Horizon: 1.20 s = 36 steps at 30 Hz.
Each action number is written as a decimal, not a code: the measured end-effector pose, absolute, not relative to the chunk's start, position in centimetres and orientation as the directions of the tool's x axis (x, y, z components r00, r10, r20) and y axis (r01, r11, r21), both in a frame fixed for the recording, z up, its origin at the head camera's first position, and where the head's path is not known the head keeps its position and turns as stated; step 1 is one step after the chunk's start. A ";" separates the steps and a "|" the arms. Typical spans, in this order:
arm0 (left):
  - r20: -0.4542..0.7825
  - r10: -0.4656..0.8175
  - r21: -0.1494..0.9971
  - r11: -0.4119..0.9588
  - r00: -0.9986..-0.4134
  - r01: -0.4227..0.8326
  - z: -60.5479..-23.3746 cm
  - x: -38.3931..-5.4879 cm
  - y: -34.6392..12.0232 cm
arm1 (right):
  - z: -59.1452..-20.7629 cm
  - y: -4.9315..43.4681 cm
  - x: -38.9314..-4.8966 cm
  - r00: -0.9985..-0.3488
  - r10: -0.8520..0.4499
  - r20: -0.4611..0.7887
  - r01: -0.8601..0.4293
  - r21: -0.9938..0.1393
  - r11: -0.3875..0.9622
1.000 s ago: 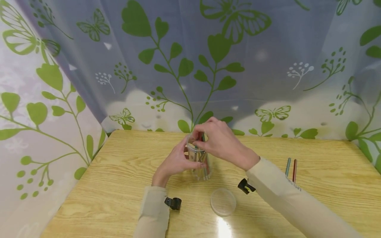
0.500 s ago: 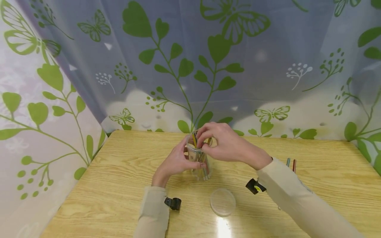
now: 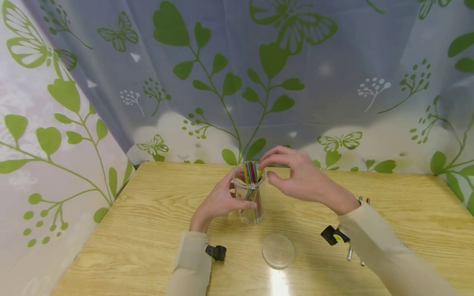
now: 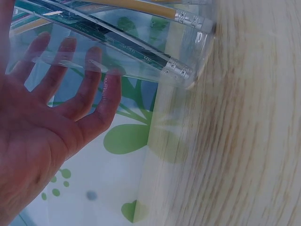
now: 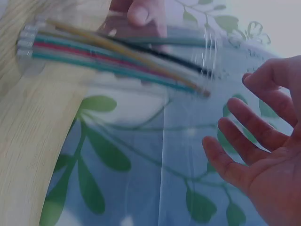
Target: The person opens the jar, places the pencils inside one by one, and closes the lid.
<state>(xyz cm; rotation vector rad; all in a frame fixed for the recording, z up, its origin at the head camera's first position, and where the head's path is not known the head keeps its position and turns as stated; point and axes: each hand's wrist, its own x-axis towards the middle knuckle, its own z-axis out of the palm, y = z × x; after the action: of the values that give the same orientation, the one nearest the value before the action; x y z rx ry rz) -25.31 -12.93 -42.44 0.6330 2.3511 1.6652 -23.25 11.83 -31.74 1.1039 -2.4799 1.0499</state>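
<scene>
A clear jar (image 3: 249,193) stands upright on the table, holding several pencils (image 3: 252,172) in yellow, teal, red and dark colours. My left hand (image 3: 218,200) grips the jar from the left, thumb across its front and fingers behind. In the left wrist view those fingers curve along the jar's wall, near silver-banded pencil ends. Just right of the jar's rim hovers my right hand (image 3: 301,176), fingers loosely bent. Nothing lies between its fingers in the right wrist view, where a gap separates this hand (image 5: 268,141) from the jar's mouth.
A round clear lid (image 3: 278,251) lies flat in front of the jar. Further right, two pencils, one teal (image 3: 349,251) and one red (image 3: 368,201), lie partly under the right sleeve. A patterned curtain (image 3: 229,102) hangs behind the wooden table (image 3: 148,230).
My right hand has drawn out of the jar's mouth and shifted right, leaving the pencil tops in sight. The left hand and jar have stayed in place.
</scene>
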 end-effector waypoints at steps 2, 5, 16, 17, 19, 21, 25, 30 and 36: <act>0.087 0.443 0.931 0.284 -0.893 0.231 -42.4 -25.3 -12.9 | -31.9 12.9 -23.1 -0.694 -0.525 0.492 -0.719 -0.512 0.470; 0.082 0.438 0.927 0.296 -0.895 0.229 -42.3 -25.3 -12.9 | -32.3 14.8 -22.8 -0.718 -0.476 0.507 -0.695 -0.502 0.514; 0.059 0.423 0.910 0.349 -0.904 0.223 -42.5 -25.1 -12.9 | -35.5 21.4 -21.1 -0.805 -0.347 0.481 -0.577 -0.499 0.647; 0.060 0.422 0.909 0.352 -0.905 0.224 -42.5 -25.1 -12.9 | -35.8 21.8 -20.9 -0.814 -0.332 0.477 -0.564 -0.507 0.652; 0.062 0.420 0.908 0.352 -0.905 0.226 -42.4 -25.2 -12.9 | -36.4 22.7 -20.7 -0.826 -0.301 0.476 -0.541 -0.522 0.660; 0.064 0.422 0.910 0.347 -0.904 0.226 -42.4 -25.2 -12.9 | -36.9 23.6 -20.6 -0.841 -0.269 0.470 -0.513 -0.535 0.671; 0.062 0.420 0.914 0.340 -0.905 0.221 -42.4 -25.2 -13.1 | -38.1 25.3 -20.4 -0.873 -0.192 0.449 -0.442 -0.560 0.701; 0.053 0.415 0.910 0.354 -0.908 0.215 -42.4 -25.1 -13.1 | -39.7 27.8 -20.3 -0.925 -0.114 0.363 -0.313 -0.554 0.772; 0.057 0.423 0.907 0.357 -0.904 0.224 -42.1 -25.1 -12.9 | -41.6 30.2 -20.6 -0.976 -0.037 0.216 -0.144 -0.506 0.851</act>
<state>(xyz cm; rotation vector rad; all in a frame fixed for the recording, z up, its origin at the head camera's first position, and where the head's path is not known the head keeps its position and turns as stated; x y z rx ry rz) -25.11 -12.93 -42.14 0.5870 2.4286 1.5765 -20.57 30.23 -41.57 0.1397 -2.8290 0.7962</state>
